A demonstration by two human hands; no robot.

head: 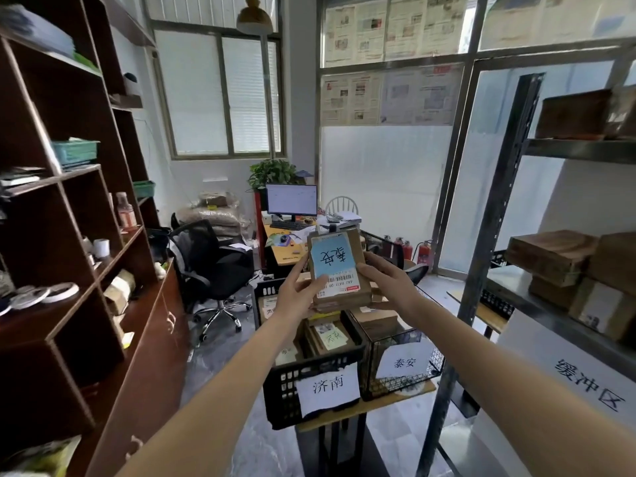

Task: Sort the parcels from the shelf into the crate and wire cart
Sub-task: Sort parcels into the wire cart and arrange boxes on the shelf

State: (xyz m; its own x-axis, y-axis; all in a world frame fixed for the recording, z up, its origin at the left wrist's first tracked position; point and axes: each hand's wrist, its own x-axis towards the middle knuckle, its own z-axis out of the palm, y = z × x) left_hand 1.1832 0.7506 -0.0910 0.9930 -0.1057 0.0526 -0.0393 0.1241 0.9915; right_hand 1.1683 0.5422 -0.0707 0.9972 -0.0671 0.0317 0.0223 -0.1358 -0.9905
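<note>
Two bare hands are holding one cardboard parcel (339,268) up in the middle of the scene, above the black plastic crate (311,380) and the wire cart (401,364). A blue note on the parcel's face is showing two handwritten characters upside down, which seem to match the 泰安 on the wire cart; below the note, a white shipping label is carrying a barcode and a red strip, its small print too blurred to read.

Both forearms are reaching forward from the near edge. The left hand (301,292) is gripping the parcel's left edge, its thumb lying across the lower corner of the label and its fingers curling behind the box. The right hand (383,280) is clamping the right edge, thumb on the front face and fingers wrapping round the side.

Paper signs are hanging on both containers: 济南 on the crate at the left, 泰安 on the wire cart at the right. Both are sitting side by side on a small wooden table (364,407), and each is already holding cardboard parcels; some in the crate are bearing pale notes whose writing cannot be read.

At the right, a metal shelf (578,149) is carrying more brown boxes on two levels. A white sheet (588,385) below it is reading 缓冲区. Newspapers (389,60) are covering the far window panes.
</note>
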